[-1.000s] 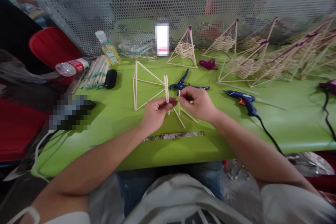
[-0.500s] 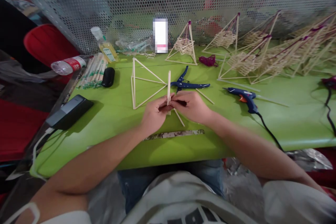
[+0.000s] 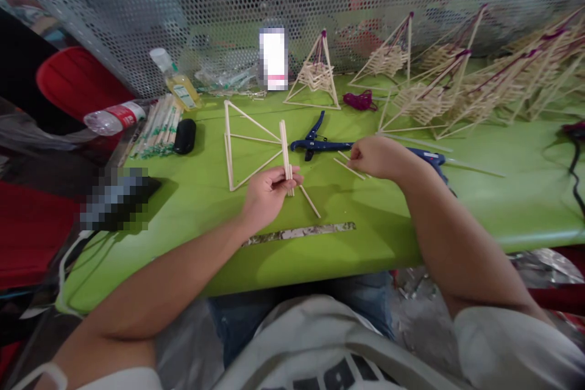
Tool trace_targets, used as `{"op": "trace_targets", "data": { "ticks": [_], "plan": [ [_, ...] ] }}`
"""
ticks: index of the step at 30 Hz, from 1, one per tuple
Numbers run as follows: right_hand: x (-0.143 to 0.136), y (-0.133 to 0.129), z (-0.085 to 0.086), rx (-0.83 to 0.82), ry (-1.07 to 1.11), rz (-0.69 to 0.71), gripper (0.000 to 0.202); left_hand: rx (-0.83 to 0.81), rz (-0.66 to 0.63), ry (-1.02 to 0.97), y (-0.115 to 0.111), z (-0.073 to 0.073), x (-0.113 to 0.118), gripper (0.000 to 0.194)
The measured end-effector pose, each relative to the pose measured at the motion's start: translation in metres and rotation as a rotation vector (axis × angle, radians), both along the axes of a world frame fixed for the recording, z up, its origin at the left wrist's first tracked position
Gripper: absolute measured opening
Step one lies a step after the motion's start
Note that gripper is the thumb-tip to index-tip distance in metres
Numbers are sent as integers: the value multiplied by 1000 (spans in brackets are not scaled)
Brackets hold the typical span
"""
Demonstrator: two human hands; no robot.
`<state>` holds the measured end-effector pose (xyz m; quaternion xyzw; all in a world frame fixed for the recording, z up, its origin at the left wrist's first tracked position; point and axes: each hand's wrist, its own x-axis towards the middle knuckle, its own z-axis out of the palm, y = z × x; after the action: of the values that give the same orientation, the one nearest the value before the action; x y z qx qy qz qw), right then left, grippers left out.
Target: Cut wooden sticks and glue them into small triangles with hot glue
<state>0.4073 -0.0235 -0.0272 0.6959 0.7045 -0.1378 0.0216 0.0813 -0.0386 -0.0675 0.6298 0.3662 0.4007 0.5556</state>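
My left hand [image 3: 267, 195] is closed around a small bundle of thin wooden sticks [image 3: 284, 149], held upright above the table. My right hand [image 3: 377, 157] pinches a short wooden stick [image 3: 344, 155] low over the table. Just beside that stick lies another short stick [image 3: 348, 169]. A third loose stick [image 3: 311, 202] rests slanted below my left hand. Left of the bundle stands a frame of joined sticks [image 3: 228, 158]. Blue cutting pliers [image 3: 315, 145] lie between my hands, their handle end near my right fingers. The blue glue gun [image 3: 432, 157] is partly hidden behind my right hand and wrist.
Several finished stick pyramids [image 3: 315, 76] with purple thread line the back right, near a purple yarn bundle [image 3: 359, 100]. Wrapped chopsticks [image 3: 158, 128], bottles [image 3: 183, 88] and a black case [image 3: 185, 136] sit at left. A patterned strip [image 3: 315, 231] lies near the front edge.
My right hand has left the bundle and moved right, to the short stick lying beyond the pliers. A second short stick now shows there. My left hand keeps the bundle, now slightly tilted.
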Motion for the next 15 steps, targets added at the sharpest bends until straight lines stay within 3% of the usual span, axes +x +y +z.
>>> {"op": "trace_targets", "data": {
  "ticks": [5, 9, 15],
  "plan": [
    [-27, -3, 4, -145, 142, 61, 15, -42, 26, 10, 0, 5, 1, 26],
    [-60, -17, 10, -165, 314, 55, 11, -91, 27, -4, -1, 8, 1, 23],
    [-98, -36, 12, -181, 386, 129, 27, -159, 14, -34, -3, 6, 5, 21]
  ]
}}
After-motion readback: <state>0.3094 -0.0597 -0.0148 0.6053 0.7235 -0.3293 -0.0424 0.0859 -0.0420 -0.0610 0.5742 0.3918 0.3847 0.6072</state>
